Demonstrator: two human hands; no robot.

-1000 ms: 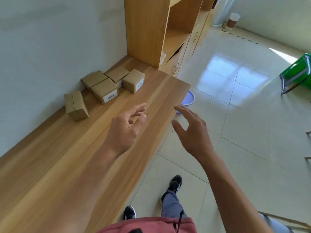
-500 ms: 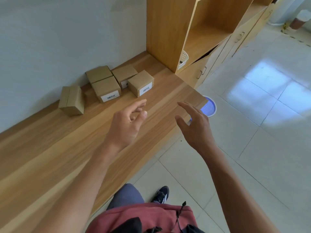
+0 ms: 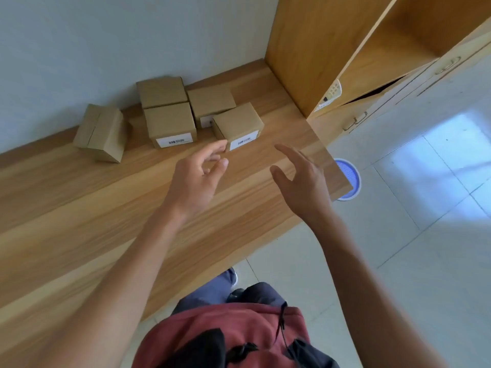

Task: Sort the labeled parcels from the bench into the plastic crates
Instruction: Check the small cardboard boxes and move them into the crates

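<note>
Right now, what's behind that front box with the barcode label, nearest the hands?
Behind the front box sits another cardboard box, close against it, with only a sliver of its white label showing. Beyond is the wall. The rest of that label is covered.

5 cardboard parcels [image 3: 170, 122] on 1 bench [image 3: 79, 208]; 2 hands [image 3: 195, 179]; 1 blue basket [image 3: 349, 179].

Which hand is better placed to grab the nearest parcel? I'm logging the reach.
Left, probably. The left hand has its fingertips at the labeled face of the nearest parcel, almost touching. The right hand hovers open further back, off toward the bench edge.
</note>
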